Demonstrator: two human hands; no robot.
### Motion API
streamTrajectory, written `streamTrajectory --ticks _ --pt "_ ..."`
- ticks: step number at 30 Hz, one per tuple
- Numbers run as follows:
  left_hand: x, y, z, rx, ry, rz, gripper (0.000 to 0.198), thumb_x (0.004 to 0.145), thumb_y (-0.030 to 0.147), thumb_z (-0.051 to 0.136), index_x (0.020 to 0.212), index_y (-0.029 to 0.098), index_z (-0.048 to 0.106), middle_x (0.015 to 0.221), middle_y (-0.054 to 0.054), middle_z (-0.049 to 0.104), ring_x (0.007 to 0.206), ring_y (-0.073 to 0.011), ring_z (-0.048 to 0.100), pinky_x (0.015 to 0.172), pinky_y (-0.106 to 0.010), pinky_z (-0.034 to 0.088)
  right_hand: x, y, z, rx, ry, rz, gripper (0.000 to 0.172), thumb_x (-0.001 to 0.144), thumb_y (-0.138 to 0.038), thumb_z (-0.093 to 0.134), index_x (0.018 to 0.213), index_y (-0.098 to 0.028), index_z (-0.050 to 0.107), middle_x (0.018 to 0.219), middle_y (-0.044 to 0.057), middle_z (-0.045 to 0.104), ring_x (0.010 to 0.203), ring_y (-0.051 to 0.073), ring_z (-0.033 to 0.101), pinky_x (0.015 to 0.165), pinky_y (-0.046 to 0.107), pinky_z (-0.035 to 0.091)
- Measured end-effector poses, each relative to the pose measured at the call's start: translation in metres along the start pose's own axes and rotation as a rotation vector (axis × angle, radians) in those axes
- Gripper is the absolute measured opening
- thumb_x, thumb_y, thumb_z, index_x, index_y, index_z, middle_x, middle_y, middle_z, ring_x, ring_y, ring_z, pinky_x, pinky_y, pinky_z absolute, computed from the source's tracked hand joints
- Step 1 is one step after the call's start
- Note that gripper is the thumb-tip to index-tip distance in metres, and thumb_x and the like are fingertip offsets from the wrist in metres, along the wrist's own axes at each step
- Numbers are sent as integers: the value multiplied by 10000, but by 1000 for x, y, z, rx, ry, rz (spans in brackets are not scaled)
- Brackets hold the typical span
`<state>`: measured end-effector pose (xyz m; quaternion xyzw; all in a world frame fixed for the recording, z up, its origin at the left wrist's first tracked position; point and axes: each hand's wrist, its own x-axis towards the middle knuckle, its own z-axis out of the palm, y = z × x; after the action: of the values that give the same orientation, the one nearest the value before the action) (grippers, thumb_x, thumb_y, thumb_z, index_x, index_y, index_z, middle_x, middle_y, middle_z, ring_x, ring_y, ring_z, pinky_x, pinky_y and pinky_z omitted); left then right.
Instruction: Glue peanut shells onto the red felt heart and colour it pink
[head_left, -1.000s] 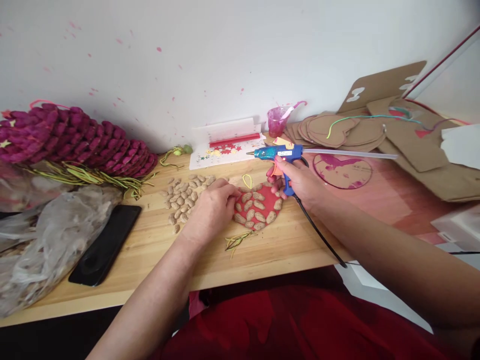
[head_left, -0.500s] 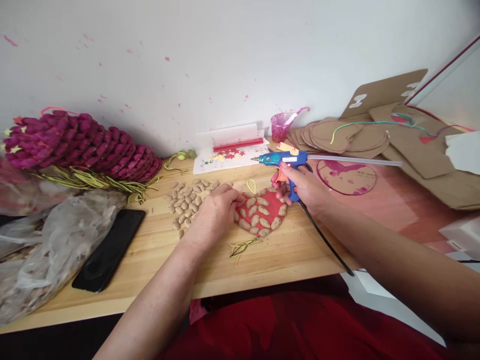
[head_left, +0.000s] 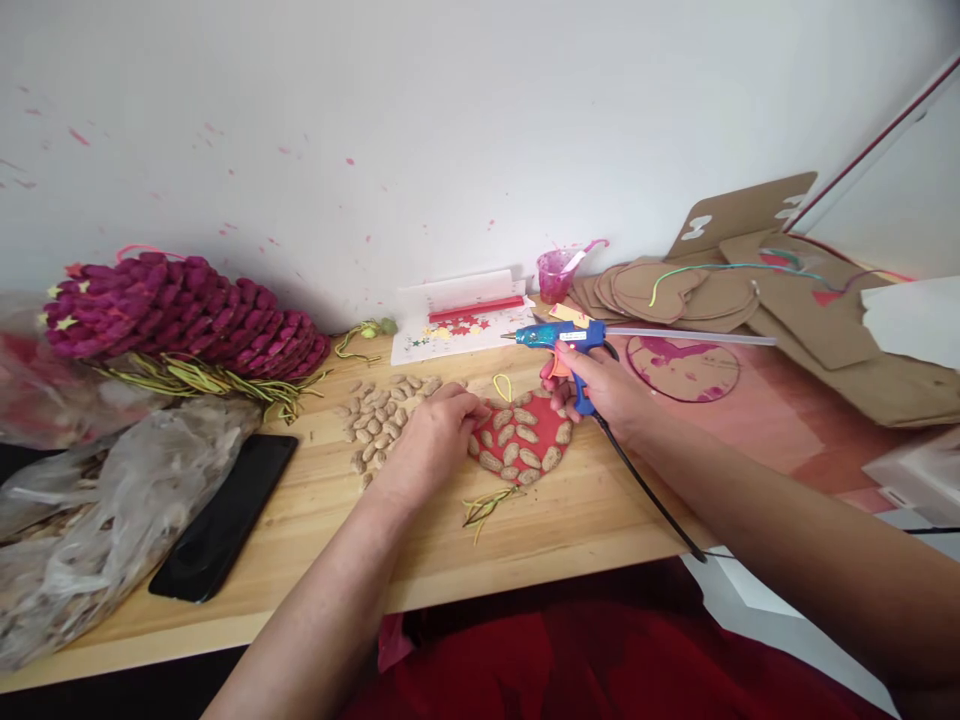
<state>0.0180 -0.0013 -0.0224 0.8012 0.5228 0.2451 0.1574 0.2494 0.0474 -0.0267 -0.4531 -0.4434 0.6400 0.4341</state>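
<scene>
A red heart-shaped piece point(head_left: 546, 415) lies on the wooden table, with peanuts point(head_left: 526, 434) stuck along its edge and across its middle. A yellow loop point(head_left: 502, 387) sticks up at its top, and a bundle of yellow-green strings point(head_left: 484, 508) hangs from its lower point. My left hand point(head_left: 437, 435) is closed at the heart's upper left edge; its fingertips hide whatever is between them. Wrapped round a blue hot glue gun point(head_left: 555, 334), my right hand point(head_left: 611, 385) holds it over the heart's top right, nozzle facing left. Loose peanuts point(head_left: 375, 422) lie left of my left hand.
Behind the heart is a white sheet point(head_left: 457, 350) with small stars and a red strip. A pink-stained cup point(head_left: 555, 278) stands by the wall. Cardboard hearts point(head_left: 660, 290) are stacked at right. Leftward lie magenta peanut-covered hearts point(head_left: 187, 310), a phone point(head_left: 225, 520) and a plastic bag point(head_left: 142, 500).
The whole view has shifted slightly, so things appear a little lower. Both hands keep nearly the same places relative to the heart, and the glue gun stays in my right hand.
</scene>
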Motion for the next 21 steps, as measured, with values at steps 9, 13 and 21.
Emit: streamTrajectory --ticks 9,13,21 --pt "10 2 -8 96 -84 -25 306 832 53 493 823 189 767 903 -50 704 785 -168 658 763 -300 521 1 1 -1 -2 -20 -5 491 778 -631 741 759 -158 606 644 28 634 448 115 607 306 174 379" --pt "19 -2 -11 115 -176 -2 289 823 74 513 798 191 776 854 -43 711 728 -160 655 731 -291 515 2 2 -1 1 -22 -5 486 784 -626 738 760 -158 610 634 19 628 444 112 604 302 172 377" --pt "18 -11 -9 101 -159 92 307 851 63 507 794 209 771 843 -35 698 743 -151 652 718 -268 495 -1 2 -2 9 -30 -7 478 793 -616 733 765 -148 635 662 24 636 455 107 604 320 172 387"
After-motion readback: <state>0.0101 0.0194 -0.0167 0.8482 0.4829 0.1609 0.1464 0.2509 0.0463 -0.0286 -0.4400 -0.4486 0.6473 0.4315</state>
